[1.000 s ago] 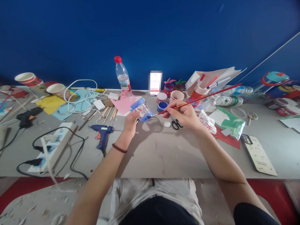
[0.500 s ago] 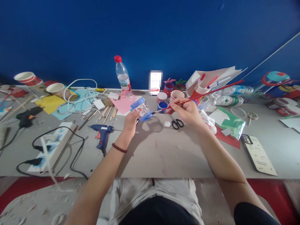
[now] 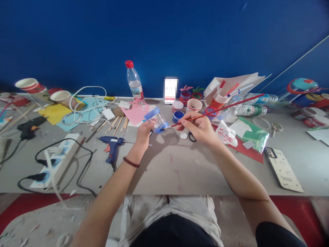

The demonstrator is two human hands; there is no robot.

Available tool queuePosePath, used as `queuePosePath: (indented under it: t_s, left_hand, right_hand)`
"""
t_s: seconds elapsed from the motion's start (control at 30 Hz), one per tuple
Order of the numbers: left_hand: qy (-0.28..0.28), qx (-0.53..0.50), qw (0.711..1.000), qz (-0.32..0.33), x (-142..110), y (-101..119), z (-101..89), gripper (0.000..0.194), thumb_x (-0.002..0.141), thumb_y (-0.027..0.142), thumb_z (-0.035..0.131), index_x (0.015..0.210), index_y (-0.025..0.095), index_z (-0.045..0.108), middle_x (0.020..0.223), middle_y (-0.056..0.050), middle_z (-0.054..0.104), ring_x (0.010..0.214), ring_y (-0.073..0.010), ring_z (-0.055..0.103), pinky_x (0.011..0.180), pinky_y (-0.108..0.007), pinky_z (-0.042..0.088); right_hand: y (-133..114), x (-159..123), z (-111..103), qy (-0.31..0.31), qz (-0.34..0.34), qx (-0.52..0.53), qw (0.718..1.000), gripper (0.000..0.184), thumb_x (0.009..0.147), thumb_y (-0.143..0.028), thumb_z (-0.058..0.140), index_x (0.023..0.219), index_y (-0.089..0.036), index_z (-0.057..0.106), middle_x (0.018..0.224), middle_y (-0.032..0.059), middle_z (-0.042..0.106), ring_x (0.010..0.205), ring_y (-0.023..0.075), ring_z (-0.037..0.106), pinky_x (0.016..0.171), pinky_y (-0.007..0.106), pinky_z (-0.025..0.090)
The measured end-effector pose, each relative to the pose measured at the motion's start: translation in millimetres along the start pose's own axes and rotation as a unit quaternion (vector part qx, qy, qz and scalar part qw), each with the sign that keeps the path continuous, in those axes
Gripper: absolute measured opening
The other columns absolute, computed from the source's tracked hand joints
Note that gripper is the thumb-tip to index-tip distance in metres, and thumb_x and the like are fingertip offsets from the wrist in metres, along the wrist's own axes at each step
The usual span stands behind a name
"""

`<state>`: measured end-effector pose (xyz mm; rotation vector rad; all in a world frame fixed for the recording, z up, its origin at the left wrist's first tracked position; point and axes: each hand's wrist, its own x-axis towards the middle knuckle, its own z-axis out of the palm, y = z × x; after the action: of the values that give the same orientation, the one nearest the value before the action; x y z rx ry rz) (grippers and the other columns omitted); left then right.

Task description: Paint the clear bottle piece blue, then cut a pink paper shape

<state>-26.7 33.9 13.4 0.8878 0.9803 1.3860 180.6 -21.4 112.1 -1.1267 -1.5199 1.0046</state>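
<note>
My left hand [image 3: 145, 133] is closed around a cut piece of clear plastic bottle [image 3: 159, 120] with blue paint on both ends, tilted above the table. In my right hand [image 3: 196, 127] is a long red paintbrush [image 3: 218, 109], pinched near its ferrule. The dark brush tip touches the blue-painted end of the bottle piece nearest me. Just beyond the brush stands an open jar of blue paint [image 3: 178, 116]. Black scissors [image 3: 192, 137] lie partly hidden under my right hand, beside a small white lid [image 3: 183, 136].
A blue glue gun [image 3: 112, 146] and a white power strip [image 3: 58, 161] with cords lie to the left. Behind stand a red-capped bottle [image 3: 134, 82] and a paper cup [image 3: 194, 105]. Plastic bottles [image 3: 250, 110], green paper [image 3: 258, 135] and a phone [image 3: 284, 169] are on the right.
My right hand has moved left and slightly down, carrying the brush tip onto the blue end of the bottle piece. My left hand and the bottle piece have barely shifted.
</note>
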Motion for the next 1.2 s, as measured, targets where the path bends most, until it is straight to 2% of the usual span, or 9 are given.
queuePosePath:
  t_s: [0.17,0.37,0.53,0.7,0.97,1.2]
  left_hand:
    - [-0.001,0.001,1.0,-0.002,-1,1,0.8,0.036,0.06,0.049,0.083,0.082,0.022,0.074,0.091,-0.004,0.076,0.103,-0.026,0.068,0.095,-0.039,0.051]
    - [0.01,-0.002,1.0,-0.006,0,2,1.1,0.035,0.059,0.048,0.083,0.08,0.022,0.073,0.091,-0.006,0.074,0.106,-0.0284,0.067,0.092,-0.04,0.051]
    - [0.021,0.012,1.0,-0.011,1,4,2.0,0.033,0.058,0.046,0.081,0.079,0.021,0.072,0.09,-0.006,0.074,0.102,-0.0262,0.067,0.088,-0.038,0.053]
    - [0.021,0.014,1.0,-0.008,0,4,1.5,0.033,0.059,0.047,0.079,0.079,0.021,0.072,0.093,-0.006,0.074,0.099,-0.0257,0.067,0.085,-0.038,0.054]
    - [0.011,0.01,1.0,-0.003,1,1,-0.7,0.038,0.059,0.05,0.08,0.082,0.021,0.071,0.096,-0.008,0.074,0.103,-0.0269,0.068,0.086,-0.036,0.053]
    - [0.029,-0.009,0.999,-0.015,1,2,1.1,0.034,0.059,0.046,0.081,0.078,0.02,0.071,0.094,-0.007,0.075,0.103,-0.0264,0.068,0.087,-0.036,0.053]
  right_hand:
    - [-3,1,0,0.016,-0.008,-0.02,1.0,0.03,0.083,-0.046,0.07,0.07,-0.02,0.065,0.076,0.0043,0.071,0.071,0.019,0.072,0.069,0.034,0.06]
    - [-3,6,-9,0.052,-0.015,-0.023,0.998,0.029,0.083,-0.044,0.071,0.069,-0.02,0.065,0.068,0.0038,0.071,0.068,0.02,0.071,0.068,0.035,0.06]
    - [2,11,-17,0.08,-0.002,-0.012,0.997,0.028,0.08,-0.045,0.073,0.072,-0.02,0.065,0.066,0.0028,0.072,0.065,0.0186,0.071,0.069,0.034,0.061]
    - [0,7,-17,0.062,0.0,-0.009,0.998,0.028,0.083,-0.045,0.072,0.074,-0.02,0.065,0.067,0.0029,0.073,0.067,0.0186,0.072,0.071,0.034,0.06]
    - [2,0,0,-0.004,0.001,0.005,1.0,0.026,0.084,-0.042,0.069,0.075,-0.019,0.065,0.075,0.0032,0.071,0.071,0.0183,0.073,0.07,0.031,0.06]
    - [-4,3,-3,0.028,-0.03,-0.042,0.998,0.03,0.085,-0.043,0.067,0.068,-0.019,0.065,0.075,0.005,0.07,0.071,0.0191,0.072,0.069,0.034,0.06]
